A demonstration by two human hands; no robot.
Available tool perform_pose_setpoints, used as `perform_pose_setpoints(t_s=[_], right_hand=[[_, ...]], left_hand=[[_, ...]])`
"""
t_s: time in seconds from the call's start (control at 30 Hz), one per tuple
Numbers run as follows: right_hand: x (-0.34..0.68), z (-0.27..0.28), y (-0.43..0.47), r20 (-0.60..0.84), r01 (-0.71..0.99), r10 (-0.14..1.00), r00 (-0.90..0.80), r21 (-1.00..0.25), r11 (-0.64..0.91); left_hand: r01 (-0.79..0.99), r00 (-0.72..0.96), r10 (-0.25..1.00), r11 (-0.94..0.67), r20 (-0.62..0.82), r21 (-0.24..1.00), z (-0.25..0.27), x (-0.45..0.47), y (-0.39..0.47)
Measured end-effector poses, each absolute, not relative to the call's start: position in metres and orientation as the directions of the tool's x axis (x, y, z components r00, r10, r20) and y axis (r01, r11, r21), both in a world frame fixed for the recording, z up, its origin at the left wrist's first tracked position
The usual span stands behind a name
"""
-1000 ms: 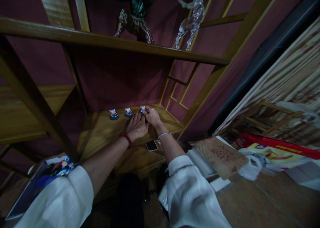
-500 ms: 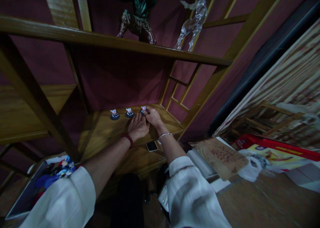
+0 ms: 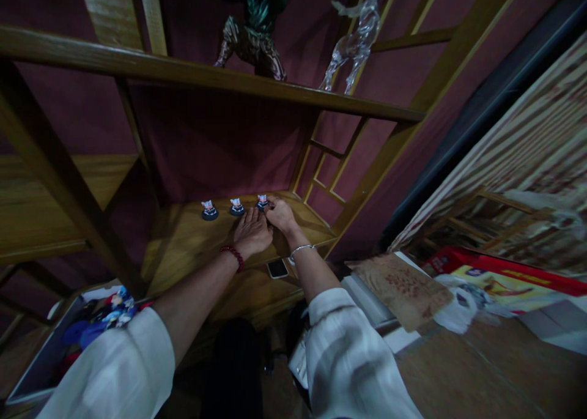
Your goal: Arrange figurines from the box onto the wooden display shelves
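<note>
Found the left-end figurine (image 3: 210,211), the middle figurine (image 3: 236,207) and the right-hand figurine (image 3: 262,202) in one row, near the back of the lower wooden shelf (image 3: 178,238). Saw the grip of the right hand (image 3: 280,215) grasping the right-hand figurine at its right side, upright on the shelf; saw the left hand (image 3: 253,232) laid palm down in front, holding nothing visible. Judged the step as fine placing. For doing it well, seemed best to pinch low at the dark base, to slide rather than lift, to match the spacing and facing of the other two, and to loosen the fingers slowly. Also seemed wise to draw the left hand away without brushing the middle figurine. Counted three figurines, two hands, one red bracelet (image 3: 235,253), one silver-coloured bracelet (image 3: 300,248), one phone (image 3: 277,268) near the front edge, and, on the upper shelf (image 3: 183,70), one green-topped statue (image 3: 257,15) and one clear animal figure (image 3: 352,47). Could not count the coloured pieces (image 3: 115,312) in the box (image 3: 36,361).
</note>
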State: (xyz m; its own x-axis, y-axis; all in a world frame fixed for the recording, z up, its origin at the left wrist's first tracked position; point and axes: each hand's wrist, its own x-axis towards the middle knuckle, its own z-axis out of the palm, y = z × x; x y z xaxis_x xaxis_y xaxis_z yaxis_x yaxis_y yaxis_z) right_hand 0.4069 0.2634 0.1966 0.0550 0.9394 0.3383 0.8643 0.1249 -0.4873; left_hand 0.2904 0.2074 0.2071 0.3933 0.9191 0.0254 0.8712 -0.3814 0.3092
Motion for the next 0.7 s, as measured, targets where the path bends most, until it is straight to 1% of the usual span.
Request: perform_pose_setpoints(t_s=[0.33,0.7], right_hand=[[0.4057,0.1988,0.2619,0.338,0.858,0.940,0.054,-0.497,0.129],[0.4045,0.2008,0.2598,0.297,0.851,0.953,0.058,-0.514,0.108]], left_hand=[[0.869,0.396,0.918,-0.387,0.037,0.308,0.2056,0.2907,0.2074],[0.876,0.396,0.917,-0.392,0.046,0.282,0.2052,0.2911,0.2062]])
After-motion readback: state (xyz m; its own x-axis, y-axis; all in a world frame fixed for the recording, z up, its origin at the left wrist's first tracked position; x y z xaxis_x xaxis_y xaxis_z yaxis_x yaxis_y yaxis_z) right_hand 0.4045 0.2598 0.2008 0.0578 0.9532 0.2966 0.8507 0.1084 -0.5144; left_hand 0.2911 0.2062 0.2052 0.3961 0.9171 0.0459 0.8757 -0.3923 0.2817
